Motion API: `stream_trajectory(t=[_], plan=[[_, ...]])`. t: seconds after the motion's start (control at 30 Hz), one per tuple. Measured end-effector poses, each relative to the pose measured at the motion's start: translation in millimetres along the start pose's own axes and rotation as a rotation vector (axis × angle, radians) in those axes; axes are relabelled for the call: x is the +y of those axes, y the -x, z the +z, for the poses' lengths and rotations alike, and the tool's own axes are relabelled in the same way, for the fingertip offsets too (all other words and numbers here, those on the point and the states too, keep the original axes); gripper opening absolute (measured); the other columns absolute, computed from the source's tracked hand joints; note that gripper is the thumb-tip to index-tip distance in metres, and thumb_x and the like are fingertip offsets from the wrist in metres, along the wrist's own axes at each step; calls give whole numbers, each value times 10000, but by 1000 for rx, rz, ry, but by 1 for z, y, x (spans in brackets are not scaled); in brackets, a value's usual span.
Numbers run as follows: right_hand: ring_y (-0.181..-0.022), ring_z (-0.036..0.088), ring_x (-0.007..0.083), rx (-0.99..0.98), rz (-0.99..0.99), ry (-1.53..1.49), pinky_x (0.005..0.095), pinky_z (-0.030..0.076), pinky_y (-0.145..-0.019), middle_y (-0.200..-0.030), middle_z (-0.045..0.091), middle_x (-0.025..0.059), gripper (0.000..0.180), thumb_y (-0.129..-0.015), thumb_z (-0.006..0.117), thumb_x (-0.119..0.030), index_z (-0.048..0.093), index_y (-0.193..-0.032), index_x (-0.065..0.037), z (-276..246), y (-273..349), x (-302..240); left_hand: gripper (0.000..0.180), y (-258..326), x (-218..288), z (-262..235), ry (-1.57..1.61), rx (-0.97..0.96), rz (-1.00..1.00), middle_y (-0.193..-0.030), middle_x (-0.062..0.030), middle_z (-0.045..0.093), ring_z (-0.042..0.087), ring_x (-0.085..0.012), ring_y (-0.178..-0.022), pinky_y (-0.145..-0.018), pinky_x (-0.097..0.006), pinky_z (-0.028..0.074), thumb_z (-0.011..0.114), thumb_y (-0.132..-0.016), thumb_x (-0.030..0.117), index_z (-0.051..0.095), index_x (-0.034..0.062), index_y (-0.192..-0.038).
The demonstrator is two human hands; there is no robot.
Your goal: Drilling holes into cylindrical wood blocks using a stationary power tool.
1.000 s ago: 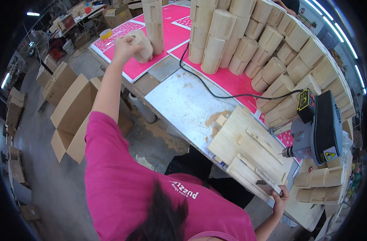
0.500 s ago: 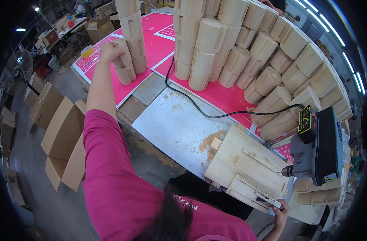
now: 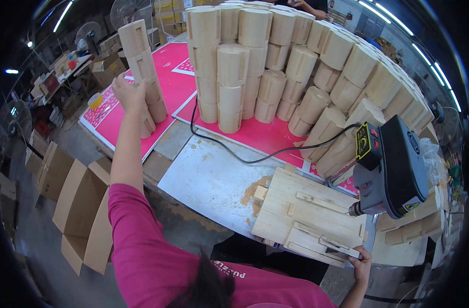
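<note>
My left hand [image 3: 129,93] is stretched out at the far left, against the upper part of a short stack of wooden cylinders [image 3: 147,126]. Its fingers look spread, and it hides part of that stack. A taller stack of slotted wooden cylinders [image 3: 142,66] rises right beside it. At the lower right, my right hand [image 3: 361,261] is closed around the end of a slim piece with a metal strip [image 3: 339,249], at the near edge of a flat wooden board fixture [image 3: 308,208]. The drill [image 3: 391,174] stands over the board's right side; no cylinder lies on the board.
Many stacked wooden cylinders [image 3: 229,87] fill the back and right of the pink-covered table [image 3: 167,66]. A black cable [image 3: 255,160] crosses the metal sheet [image 3: 203,174], where sawdust lies. Open cardboard boxes [image 3: 80,205] stand at left; yellow tape [image 3: 95,100] is near the table's edge.
The view has shifted, bringing the tall stack's top into sight. My left hand stays by the short stack, its fingers spread wider. My right hand keeps its place on the fixture.
</note>
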State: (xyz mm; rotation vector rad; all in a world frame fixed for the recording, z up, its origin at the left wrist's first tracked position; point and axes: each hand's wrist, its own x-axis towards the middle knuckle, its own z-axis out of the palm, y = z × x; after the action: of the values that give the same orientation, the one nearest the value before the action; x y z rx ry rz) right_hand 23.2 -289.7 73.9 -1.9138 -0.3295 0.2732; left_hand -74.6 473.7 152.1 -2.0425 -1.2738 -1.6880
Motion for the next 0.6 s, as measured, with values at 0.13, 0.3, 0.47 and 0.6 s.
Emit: stream_trajectory(t=[0.13, 0.3, 0.47, 0.6], plan=[[-729, 502, 122, 10, -18, 14, 231, 391, -671, -760, 535, 30, 228, -565, 674, -12, 625, -788, 4, 1, -1, 1, 703, 0, 101, -22, 502, -133, 142, -1175, -218, 435, 452, -327, -1089, -929, -405, 369, 751, -635, 341, 432, -7, -1156], [-736, 511, 124, 7, -7, -51, 238, 396, -686, -761, 546, 22, 236, -564, 707, -16, 635, -788, -7, 3, 2, -4, 850, -34, 175, 9, 791, -317, -102, -1215, -224, 426, 442, -322, -1121, -938, -401, 370, 780, -586, 391, 376, -29, -1205], [-743, 522, 131, 32, -23, -41, 246, 401, -689, -757, 558, 27, 239, -566, 726, -29, 639, -788, -12, 3, 2, 2, 944, -33, 219, 22, 431, -326, -278, -1184, -238, 457, 446, -354, -1123, -929, -407, 397, 781, -558, 382, 295, -26, -1258], [-744, 526, 135, 15, -28, -32, 250, 403, -693, -751, 564, 28, 236, -572, 735, -45, 641, -786, -14, 2, 3, 5, 865, -34, 222, 29, 441, -290, -330, -1162, -240, 473, 481, -367, -1075, -897, -418, 417, 760, -578, 357, 342, -25, -1232]])
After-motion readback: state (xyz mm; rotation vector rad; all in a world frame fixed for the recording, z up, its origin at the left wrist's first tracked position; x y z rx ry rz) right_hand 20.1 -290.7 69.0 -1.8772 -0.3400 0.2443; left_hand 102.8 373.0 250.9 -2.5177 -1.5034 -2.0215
